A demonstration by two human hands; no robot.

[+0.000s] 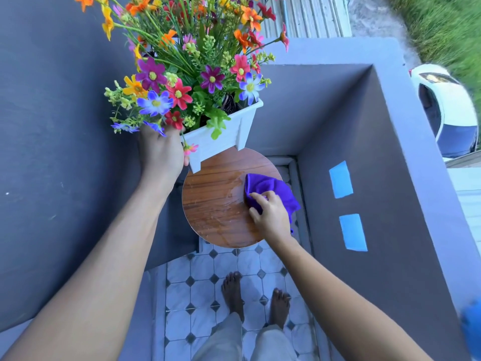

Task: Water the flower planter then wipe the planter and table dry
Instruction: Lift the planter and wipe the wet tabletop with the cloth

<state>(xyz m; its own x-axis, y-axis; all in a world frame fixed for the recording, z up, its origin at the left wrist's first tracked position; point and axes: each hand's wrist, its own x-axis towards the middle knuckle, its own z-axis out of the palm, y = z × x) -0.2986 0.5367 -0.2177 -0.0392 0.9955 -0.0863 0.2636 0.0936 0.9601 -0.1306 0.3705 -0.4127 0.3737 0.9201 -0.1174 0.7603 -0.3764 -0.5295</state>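
Observation:
A white planter full of colourful flowers is lifted off the small round wooden table and tilted, held by my left hand at its near end. Only its far foot hangs over the table's back edge. My right hand presses a purple cloth onto the table's right side. Water streaks and a wet film glisten on the tabletop beside the cloth.
Grey walls close in on the left and right, the right one with two blue tape patches. My bare feet stand on patterned floor tiles below the table. A white car is parked beyond the wall.

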